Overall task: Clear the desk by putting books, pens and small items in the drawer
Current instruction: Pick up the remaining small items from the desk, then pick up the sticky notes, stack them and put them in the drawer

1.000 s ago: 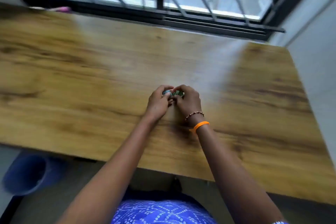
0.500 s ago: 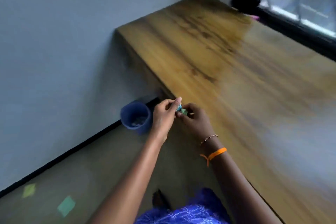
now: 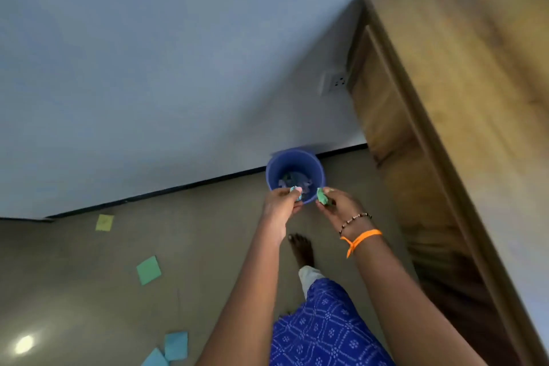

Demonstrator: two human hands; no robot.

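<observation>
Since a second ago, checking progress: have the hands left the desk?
Yes. The hands moved off the desk to the blue bin, each pinching crumpled paper.

A bin [image 3: 295,171] stood on the floor [image 3: 74,282] against the wall [image 3: 148,68], left of the desk [image 3: 475,98], with crumpled scraps [image 3: 294,180] inside it. The left hand [image 3: 280,202] and right hand [image 3: 338,205] were just above its near rim, side by side and apart, each pinching a wad of paper. Four paper squares lay on the floor to the left: one [image 3: 104,222] near the wall, another [image 3: 148,270] nearer, two [image 3: 176,346] nearest.
</observation>
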